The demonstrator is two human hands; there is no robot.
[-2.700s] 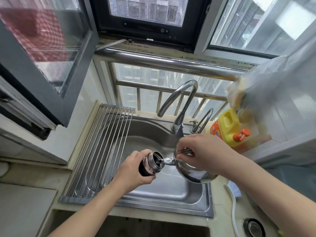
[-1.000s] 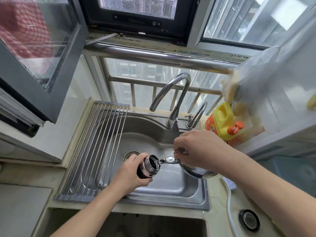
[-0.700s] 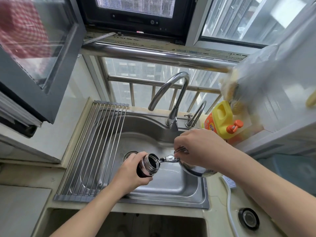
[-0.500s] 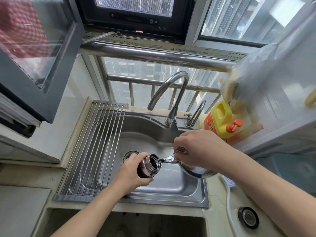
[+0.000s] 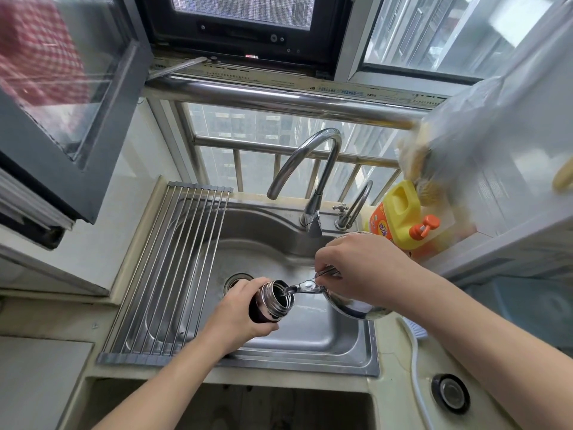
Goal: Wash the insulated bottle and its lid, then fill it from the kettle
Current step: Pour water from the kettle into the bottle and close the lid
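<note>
Over steel sink (image 5: 356,349), shiny round kettle (image 5: 353,307) meets ribbed bottle (image 5: 273,301).

Bright, even daylight pours in through the far window (image 5: 279,141), leaving soft shadows and glare on the steel sink (image 5: 310,342), while wide-angle distortion bends the edges and the plastic bag (image 5: 483,144) at right blurs.

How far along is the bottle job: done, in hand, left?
Done, apparently: washing, since the bottle is open and the faucet looks dry. In hand: the left hand holds it over the sink; the right hand tips the kettle, spout at the bottle mouth. Left: finish filling.
</note>
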